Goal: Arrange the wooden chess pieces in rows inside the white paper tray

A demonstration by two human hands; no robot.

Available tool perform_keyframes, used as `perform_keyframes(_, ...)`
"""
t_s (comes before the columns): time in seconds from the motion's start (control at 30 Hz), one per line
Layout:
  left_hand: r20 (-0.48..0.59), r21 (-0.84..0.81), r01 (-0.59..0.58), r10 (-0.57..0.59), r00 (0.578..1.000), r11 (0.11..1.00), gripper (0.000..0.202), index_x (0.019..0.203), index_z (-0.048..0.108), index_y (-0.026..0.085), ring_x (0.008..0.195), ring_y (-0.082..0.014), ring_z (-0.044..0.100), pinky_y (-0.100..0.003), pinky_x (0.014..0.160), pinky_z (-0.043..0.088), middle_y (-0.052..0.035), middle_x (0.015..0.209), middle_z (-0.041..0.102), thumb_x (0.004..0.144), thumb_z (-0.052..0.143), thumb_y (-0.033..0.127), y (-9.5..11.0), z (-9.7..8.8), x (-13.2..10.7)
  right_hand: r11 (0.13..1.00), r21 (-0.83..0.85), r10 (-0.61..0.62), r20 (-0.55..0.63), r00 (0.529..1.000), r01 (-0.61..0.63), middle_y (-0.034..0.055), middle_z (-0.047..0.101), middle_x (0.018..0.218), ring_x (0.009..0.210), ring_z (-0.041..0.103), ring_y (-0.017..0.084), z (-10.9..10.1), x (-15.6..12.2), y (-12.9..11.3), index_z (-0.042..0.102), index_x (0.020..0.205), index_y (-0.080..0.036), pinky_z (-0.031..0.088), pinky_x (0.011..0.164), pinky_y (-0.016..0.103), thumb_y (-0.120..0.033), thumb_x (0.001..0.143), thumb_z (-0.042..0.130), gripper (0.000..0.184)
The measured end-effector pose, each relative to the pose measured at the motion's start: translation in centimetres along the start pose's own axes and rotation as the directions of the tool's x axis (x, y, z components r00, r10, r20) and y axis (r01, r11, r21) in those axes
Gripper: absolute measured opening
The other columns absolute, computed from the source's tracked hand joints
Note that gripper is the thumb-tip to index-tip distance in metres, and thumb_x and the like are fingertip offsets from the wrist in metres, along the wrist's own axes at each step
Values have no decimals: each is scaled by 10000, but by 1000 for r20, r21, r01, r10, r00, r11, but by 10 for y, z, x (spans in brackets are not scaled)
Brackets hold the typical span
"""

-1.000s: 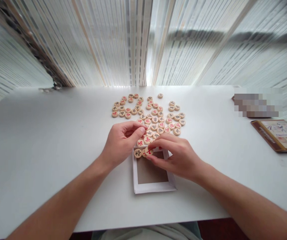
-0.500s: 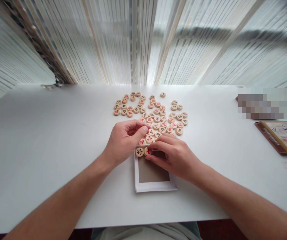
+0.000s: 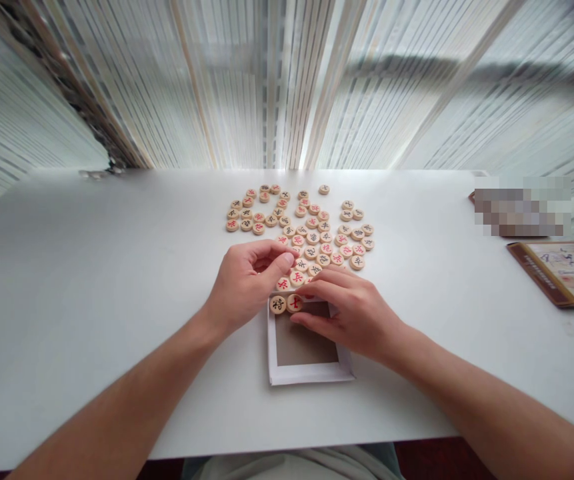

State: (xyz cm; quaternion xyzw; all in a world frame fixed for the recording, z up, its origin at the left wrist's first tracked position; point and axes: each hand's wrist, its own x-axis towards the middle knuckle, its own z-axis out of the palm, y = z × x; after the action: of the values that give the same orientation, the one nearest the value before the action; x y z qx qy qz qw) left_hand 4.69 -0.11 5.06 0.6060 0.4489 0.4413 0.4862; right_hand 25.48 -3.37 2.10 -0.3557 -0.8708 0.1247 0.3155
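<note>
**Position of parts.** A shallow white cardboard box with a brown floor [image 3: 307, 377] lay on the white table [image 3: 91, 280], directly in front of the person. Two discs sat side by side at its far left corner. One was a round wooden disc with a black character [image 3: 277, 305]. The other was a round wooden disc with a red character [image 3: 294, 303], touching it on the right. Both lay face up, probably so that the markings could be read.

**Right hand.** The right hand [image 3: 354, 313] rested over the box's far edge with its fingertips [image 3: 301, 301] against the red-marked disc. Whether the disc was pinched or only steadied could not be determined.

**Left hand.** The left hand [image 3: 244, 287] was loosely curled just beside the box's far left corner, with the thumb meeting the forefinger. Whether it enclosed a disc could not be determined.

**Surroundings.** A loose scatter of similar wooden discs [image 3: 311, 230] lay just beyond both hands, within easy reach. A brown-bordered printed board [image 3: 561, 272] lay well apart at the right.
</note>
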Motion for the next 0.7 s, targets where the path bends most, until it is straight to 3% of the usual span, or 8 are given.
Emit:
perform_keyframes(0.43,10,37,-41,41,999,998,174,903,840,159,775,-179,716,-269,731,588,-38,818,784,925,744,303,-3,-2,0,999,41,-33,-69,997,36,42,701,794,708,610,188,-5,2,-3,713,961,-192,489,662,311,-317,994,739,132)
perform_keyframes(0.7,6,94,-61,61,998,994,188,901,832,163,784,-186,725,-280,754,593,-44,835,800,943,740,322,-5,-2,-2,994,113,13,-157,987,5,46,721,769,698,645,180,-9,5,-1,706,906,-188,511,672,312,-239,985,712,95)
